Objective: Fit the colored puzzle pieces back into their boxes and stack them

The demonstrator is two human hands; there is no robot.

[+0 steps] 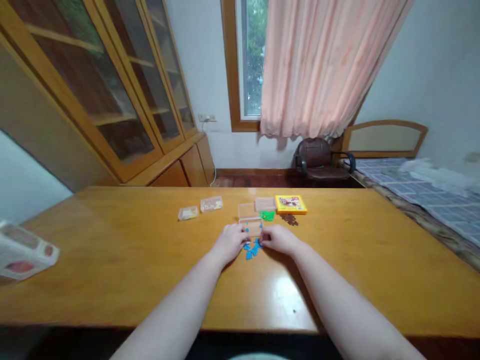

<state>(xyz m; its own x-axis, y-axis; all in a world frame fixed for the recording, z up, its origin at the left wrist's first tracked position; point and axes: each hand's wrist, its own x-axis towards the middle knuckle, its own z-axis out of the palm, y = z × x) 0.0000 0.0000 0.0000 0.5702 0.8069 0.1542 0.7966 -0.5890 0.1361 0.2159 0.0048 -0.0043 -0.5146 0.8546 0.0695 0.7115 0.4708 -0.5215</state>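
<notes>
A loose pile of small blue pieces (252, 249) lies on the wooden table between my two hands. Just beyond it sits an open clear plastic box (254, 230), its lid (246, 211) folded back, with a few blue pieces inside. My left hand (233, 238) is at the box's front left corner, fingers bent and closed near the pile. On the other side, the fingertips of my right hand (276, 237) are pinched together at the pile's right edge, close to the box. Whatever the fingers of either hand hold is too small to make out.
Green pieces (267, 216) and brown pieces (289, 219) lie behind the box, beside a yellow package (291, 204) and another clear box (265, 203). Two clear boxes with pale contents, one nearer (187, 213) and one farther (211, 203), stand left. A white carton (26, 252) is far left.
</notes>
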